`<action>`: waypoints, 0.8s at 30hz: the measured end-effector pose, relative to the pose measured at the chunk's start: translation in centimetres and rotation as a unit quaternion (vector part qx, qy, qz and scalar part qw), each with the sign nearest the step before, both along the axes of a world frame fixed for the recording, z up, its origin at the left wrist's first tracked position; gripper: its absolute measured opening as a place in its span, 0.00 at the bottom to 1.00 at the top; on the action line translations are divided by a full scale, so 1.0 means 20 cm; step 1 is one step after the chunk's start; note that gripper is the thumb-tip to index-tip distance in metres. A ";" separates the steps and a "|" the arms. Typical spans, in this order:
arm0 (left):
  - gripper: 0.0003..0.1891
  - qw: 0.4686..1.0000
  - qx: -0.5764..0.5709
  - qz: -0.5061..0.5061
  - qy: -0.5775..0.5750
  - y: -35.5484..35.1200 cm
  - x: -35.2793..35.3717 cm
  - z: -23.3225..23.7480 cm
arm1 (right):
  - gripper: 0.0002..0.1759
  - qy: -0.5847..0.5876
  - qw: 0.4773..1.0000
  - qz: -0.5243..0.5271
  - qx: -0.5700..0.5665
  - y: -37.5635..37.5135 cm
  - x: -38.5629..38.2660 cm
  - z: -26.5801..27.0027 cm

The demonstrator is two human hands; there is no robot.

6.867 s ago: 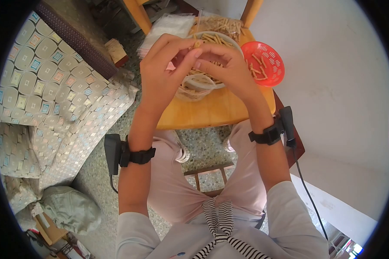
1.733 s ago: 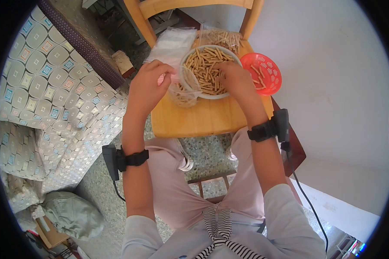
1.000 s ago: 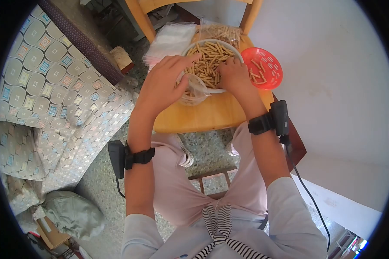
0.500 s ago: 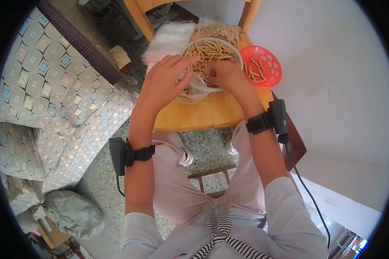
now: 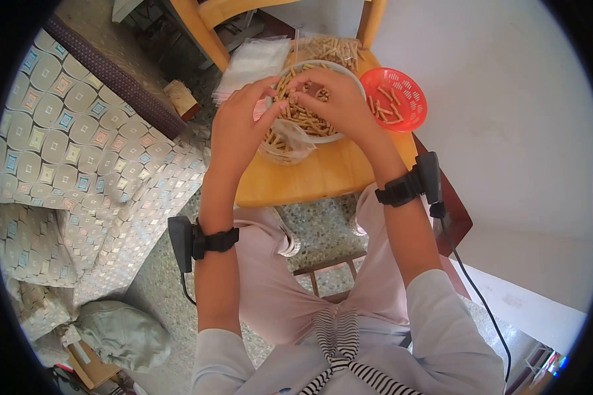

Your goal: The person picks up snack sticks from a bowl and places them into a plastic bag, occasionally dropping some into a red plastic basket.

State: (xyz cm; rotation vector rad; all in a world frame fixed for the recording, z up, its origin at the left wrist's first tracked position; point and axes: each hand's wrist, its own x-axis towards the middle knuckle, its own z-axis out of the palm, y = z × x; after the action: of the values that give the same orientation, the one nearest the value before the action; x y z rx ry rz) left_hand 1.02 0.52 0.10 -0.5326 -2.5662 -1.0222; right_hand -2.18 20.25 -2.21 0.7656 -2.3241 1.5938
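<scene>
A white bowl point(image 5: 361, 83) full of short tan sticks point(image 5: 308, 122) sits on the wooden chair seat. My left hand point(image 5: 238, 125) is at the bowl's left rim, thumb and fingers apart. A clear plastic bag point(image 5: 288, 150) with more of the sticks lies just below my left thumb, against the front of the bowl. My right hand point(image 5: 339, 99) is above the bowl with its fingers curled and thumb and fingertips close together near the left fingertips. What is pinched there is too small to make out.
To the right of the bowl stands a red plastic basket point(image 5: 415, 102) with several sticks. Behind it lies a filled clear bag point(image 5: 329, 47); flat plastic bags point(image 5: 254, 62) are stacked at the back left. The chair backrest point(image 5: 369, 23) rises behind, and a white wall point(image 5: 494, 118) is at the right.
My right hand has risen from among the sticks and moved left, toward the left fingertips. My left hand has shifted slightly left, its thumb and fingers still apart.
</scene>
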 end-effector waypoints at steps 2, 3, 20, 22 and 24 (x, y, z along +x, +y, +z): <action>0.17 1.000 -0.010 -0.004 -0.010 -0.01 0.00 0.00 | 0.10 0.018 0.999 0.024 -0.032 0.00 0.01 0.02; 0.15 1.000 -0.020 -0.009 -0.020 -0.01 0.00 0.00 | 0.10 0.018 0.999 0.024 -0.032 0.00 0.01 0.03; 0.10 0.995 0.102 0.001 0.001 0.02 0.02 0.08 | 0.09 0.100 0.994 -0.044 0.028 -0.03 0.03 0.01; 0.09 0.993 0.119 0.011 -0.013 0.03 0.02 0.08 | 0.10 0.090 0.994 -0.043 0.038 -0.03 0.04 0.01; 0.09 0.992 -0.001 0.006 0.129 0.03 0.00 0.05 | 0.10 0.080 0.995 -0.043 0.049 -0.03 0.04 0.01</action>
State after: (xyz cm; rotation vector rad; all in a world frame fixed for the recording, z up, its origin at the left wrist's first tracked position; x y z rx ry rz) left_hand 1.00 1.04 1.13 -0.6054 -2.3400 -0.8832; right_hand -1.28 19.66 -2.04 0.7722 -2.3007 1.3412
